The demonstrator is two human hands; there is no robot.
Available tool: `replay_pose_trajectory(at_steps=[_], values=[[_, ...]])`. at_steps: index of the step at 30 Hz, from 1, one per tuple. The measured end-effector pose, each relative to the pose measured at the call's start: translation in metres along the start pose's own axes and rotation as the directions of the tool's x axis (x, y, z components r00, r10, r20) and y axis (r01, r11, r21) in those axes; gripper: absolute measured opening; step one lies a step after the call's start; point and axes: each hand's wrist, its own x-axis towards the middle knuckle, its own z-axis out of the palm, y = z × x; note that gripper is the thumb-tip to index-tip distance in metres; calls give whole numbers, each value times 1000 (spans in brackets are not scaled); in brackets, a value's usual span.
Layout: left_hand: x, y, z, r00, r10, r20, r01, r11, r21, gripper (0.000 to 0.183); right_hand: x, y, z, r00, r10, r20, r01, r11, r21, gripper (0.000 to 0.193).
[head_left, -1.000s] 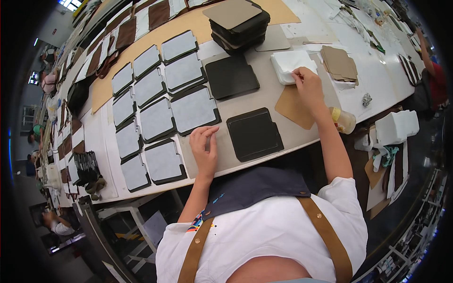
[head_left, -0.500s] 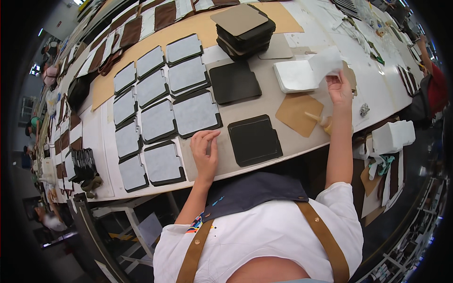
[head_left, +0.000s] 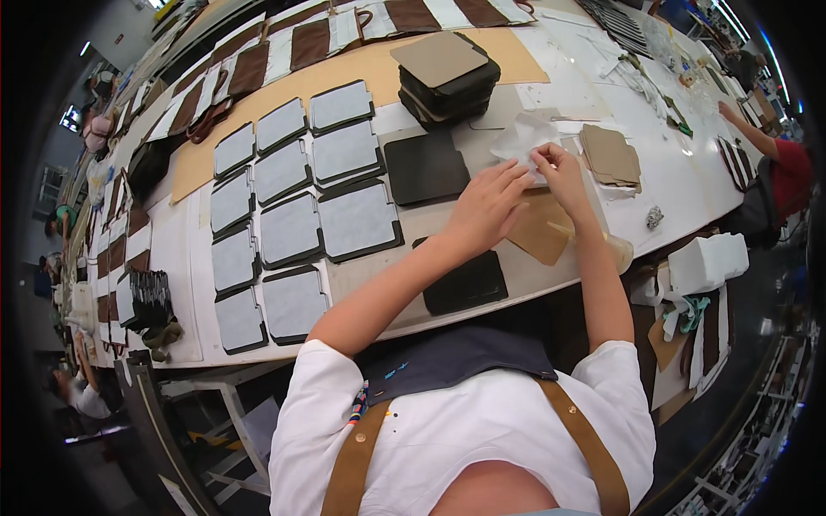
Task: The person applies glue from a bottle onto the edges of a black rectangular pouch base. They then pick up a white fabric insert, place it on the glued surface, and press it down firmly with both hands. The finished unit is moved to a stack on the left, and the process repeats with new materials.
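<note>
A thin white sheet (head_left: 523,138), lifted and curled, is pinched by my right hand (head_left: 561,176) above the white stack, which my hands now mostly hide. My left hand (head_left: 489,208) reaches across beside it, fingers stretched out and nearly touching the sheet's near edge; any contact there is unclear. Below my left forearm lies a black panel (head_left: 469,282), partly covered by the arm. A second black panel (head_left: 426,168) is left of my left hand. Under my wrists sits a tan square sheet (head_left: 540,230), with a pale nozzled bottle (head_left: 616,251) behind my right forearm.
Black-edged panels with light grey sheets (head_left: 288,225) lie in rows on the left. A tall black pile (head_left: 449,95) topped by a brown board stands at the back. Brown cards (head_left: 612,155) and crumpled foil (head_left: 655,217) are on the right. Another person (head_left: 779,168) is at far right.
My right hand has moved left and nearer with the white sheet. My left hand has come from the table's front edge up to the sheet. The brown cards are now uncovered.
</note>
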Motion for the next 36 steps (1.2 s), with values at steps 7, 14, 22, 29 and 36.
replay_pose_trajectory(at_steps=[7,14,22,29,36], values=[[20,-57,62,992,-64,106,39,975,220,47,15,12,-62,879,371,-300,13,611,791,16],[29,-52,52,977,-181,114,165,977,132,49,-14,-56,-113,541,-16,-841,474,832,289,11],[14,32,-32,732,-493,470,562,47,-826,49,-95,-120,7,741,-649,173,644,613,-458,17],[-50,19,-49,648,-632,424,479,-95,-873,36,-124,-119,34,692,-680,240,721,643,-257,36],[-69,27,-79,638,-623,453,546,-49,-836,37,-122,-106,42,995,-94,-41,102,902,420,48]])
